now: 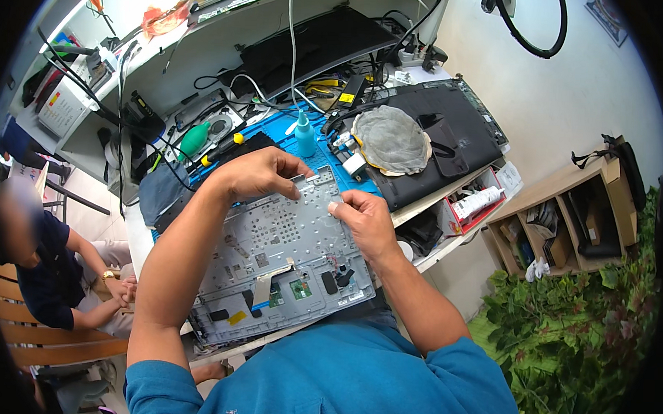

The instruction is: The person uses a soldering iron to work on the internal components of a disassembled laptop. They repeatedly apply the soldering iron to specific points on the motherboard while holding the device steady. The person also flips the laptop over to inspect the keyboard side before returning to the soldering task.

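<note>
Grey metal fills the middle of the bench: an opened laptop base (284,264), underside of the keyboard showing, lies tilted on a blue mat (330,159) directly in front of a person in a teal shirt.

At far left, another person sits low on a wooden bench (37,338), well apart from the work. Nearer the mat lie a green blower bulb (194,139) and a yellow-handled screwdriver (223,147).

The person's left hand (257,173) rests on the far left corner of the base, fingers curled and pressed together, thumb and forefinger pinching at the top edge. Exactly what they grip is too small to tell. The right hand (364,219) sits at the far right edge, fingertips closed on the rim, also pinching. Both hands seem to be working the thin plate or film along that edge.

To do this well, I judge the pull should be slow and even from both corners, kept low to the surface, with care near the flat ribbon cable (269,282) and small green board (300,288) at the near side.

Further right stand a blue squeeze bottle (305,135), a grey cloth (390,139) on a black laptop lid (453,131), then a wooden shelf (568,217) and green plants (578,329).
</note>
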A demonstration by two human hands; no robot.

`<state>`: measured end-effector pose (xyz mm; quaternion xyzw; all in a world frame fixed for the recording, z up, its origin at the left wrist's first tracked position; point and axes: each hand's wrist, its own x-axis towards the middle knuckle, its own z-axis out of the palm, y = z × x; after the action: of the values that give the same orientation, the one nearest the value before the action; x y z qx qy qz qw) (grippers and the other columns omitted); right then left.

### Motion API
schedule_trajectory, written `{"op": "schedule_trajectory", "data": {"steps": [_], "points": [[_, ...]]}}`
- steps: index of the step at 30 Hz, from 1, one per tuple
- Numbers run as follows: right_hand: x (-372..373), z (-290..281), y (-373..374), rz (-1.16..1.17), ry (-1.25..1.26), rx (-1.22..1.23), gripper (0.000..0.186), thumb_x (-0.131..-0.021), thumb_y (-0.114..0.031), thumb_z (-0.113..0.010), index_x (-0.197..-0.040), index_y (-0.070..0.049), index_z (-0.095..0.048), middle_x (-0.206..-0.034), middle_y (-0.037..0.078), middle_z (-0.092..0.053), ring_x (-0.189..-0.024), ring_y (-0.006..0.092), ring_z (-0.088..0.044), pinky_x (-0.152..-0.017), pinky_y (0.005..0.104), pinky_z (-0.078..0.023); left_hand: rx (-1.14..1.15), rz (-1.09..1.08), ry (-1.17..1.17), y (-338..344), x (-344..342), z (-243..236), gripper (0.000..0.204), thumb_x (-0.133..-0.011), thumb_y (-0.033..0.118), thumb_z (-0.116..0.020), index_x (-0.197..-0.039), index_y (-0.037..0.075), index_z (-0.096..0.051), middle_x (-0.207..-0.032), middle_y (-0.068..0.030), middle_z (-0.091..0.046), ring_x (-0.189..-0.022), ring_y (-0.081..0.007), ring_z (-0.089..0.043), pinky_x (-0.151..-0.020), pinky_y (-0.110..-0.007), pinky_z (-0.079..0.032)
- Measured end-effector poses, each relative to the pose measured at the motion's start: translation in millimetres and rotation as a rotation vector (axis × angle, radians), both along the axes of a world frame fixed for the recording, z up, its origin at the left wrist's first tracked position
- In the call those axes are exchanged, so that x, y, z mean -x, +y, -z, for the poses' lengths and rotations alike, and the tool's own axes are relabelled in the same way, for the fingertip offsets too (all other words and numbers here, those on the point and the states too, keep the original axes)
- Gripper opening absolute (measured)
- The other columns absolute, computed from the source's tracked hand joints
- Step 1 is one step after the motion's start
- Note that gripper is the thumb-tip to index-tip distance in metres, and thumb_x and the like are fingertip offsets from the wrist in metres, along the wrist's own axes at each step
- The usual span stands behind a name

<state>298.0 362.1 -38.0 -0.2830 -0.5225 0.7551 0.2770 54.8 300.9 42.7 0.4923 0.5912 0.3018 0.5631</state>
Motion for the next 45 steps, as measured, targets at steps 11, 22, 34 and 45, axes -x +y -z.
{"op": "schedule_trajectory", "data": {"steps": [11, 22, 34, 45], "points": [[0, -14, -5, -0.001, 0.043, 0.077, 0.020, -0.092, -0.003, -0.069, -0.108, 0.005, -0.076, -0.089, 0.003, -0.073, -0.074, 0.0061, -0.062, -0.068, 0.0227, -0.050, 0.028, -0.041, 0.089, 4, -5, 3, 0.042, -0.077, 0.003, -0.079, -0.118, -0.001, -0.077, -0.103, -0.0064, -0.079, -0.089, -0.0124, -0.071, -0.090, -0.029, -0.055], [1, -5, -3, 0.014, 0.021, 0.023, 0.021, -0.091, -0.001, -0.068, -0.108, 0.005, -0.076, -0.089, 0.004, -0.073, -0.075, 0.0069, -0.063, -0.069, 0.0236, -0.051, 0.056, 0.000, 0.082, 4, -1, 3, 0.043, -0.078, 0.006, -0.080, -0.120, -0.001, -0.075, -0.104, -0.0054, -0.078, -0.091, -0.0126, -0.070, -0.090, -0.030, -0.053], [2, -1, 2, -0.035, 0.071, 0.056, 0.023, -0.090, 0.000, -0.066, -0.111, 0.007, -0.072, -0.092, 0.005, -0.073, -0.078, 0.0066, -0.063, -0.071, 0.0231, -0.051, 0.057, -0.002, 0.070, 6, -4, 6, 0.038, -0.078, 0.006, -0.077, -0.115, -0.002, -0.075, -0.102, -0.0049, -0.077, -0.089, -0.0121, -0.069, -0.088, -0.028, -0.053], [12, -1, 13, -0.102, 0.086, -0.065, 0.025, -0.089, 0.001, -0.062, -0.113, 0.005, -0.068, -0.093, 0.004, -0.071, -0.078, 0.0061, -0.062, -0.071, 0.0229, -0.050, 0.046, 0.001, 0.086, 6, -2, 4, 0.037, -0.079, 0.006, -0.076, -0.115, -0.002, -0.075, -0.101, -0.0047, -0.077, -0.088, -0.0125, -0.070, -0.088, -0.029, -0.053]]}}
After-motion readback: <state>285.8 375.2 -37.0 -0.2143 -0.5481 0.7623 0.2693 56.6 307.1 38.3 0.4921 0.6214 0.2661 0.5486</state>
